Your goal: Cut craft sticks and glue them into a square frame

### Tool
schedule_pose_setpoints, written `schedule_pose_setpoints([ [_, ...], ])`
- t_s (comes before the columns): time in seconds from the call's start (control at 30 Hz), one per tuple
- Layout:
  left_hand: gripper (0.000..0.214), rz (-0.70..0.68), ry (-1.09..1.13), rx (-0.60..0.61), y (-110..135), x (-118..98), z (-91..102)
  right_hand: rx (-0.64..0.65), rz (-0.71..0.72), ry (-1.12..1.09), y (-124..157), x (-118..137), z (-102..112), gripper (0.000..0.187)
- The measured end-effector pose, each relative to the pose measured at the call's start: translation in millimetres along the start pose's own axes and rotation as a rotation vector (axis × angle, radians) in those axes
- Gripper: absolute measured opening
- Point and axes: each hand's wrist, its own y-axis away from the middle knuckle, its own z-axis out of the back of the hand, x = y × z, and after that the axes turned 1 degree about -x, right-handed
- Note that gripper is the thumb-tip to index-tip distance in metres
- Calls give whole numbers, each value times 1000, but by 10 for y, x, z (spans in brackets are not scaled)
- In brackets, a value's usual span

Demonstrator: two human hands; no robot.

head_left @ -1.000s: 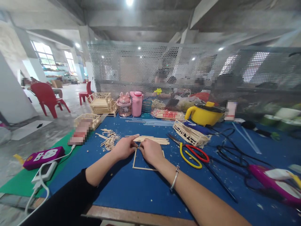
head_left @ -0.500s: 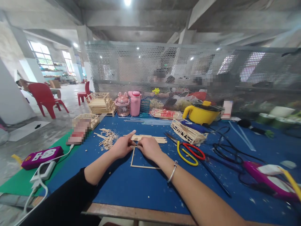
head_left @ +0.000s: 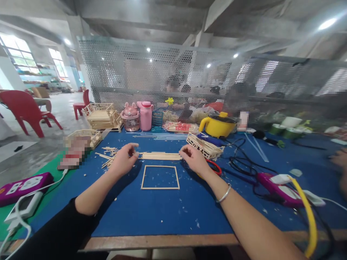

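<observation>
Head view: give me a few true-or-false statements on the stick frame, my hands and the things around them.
1. The square stick frame lies flat on the blue mat. True.
2. Both hands press on the frame. False: the left hand and right hand are off it, at either end of the loose stick pile.
3. The loose stick pile lies beyond the frame. True.
4. The yellow pot stands left of the pink bottle. False: it stands to the right of it.
5. The scissors lie by the left hand. False: they lie by the right hand.
</observation>
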Motion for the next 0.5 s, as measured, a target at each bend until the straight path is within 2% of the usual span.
schedule_pose_setpoints([
  [0.13,24,27,-64,192,11,9,40,115,-14,41,129,-25,-27,22],
  [0.27,22,-85,-224,387,47,-16,32,251,-5,118,139,47,-28,21],
  [0.37,22,-130,-277,449,44,-35,36,332,-37,261,130,59,-29,19],
  [0.5,26,-174,-301,492,39,-66,69,350,-42,305,141,58,-8,13],
])
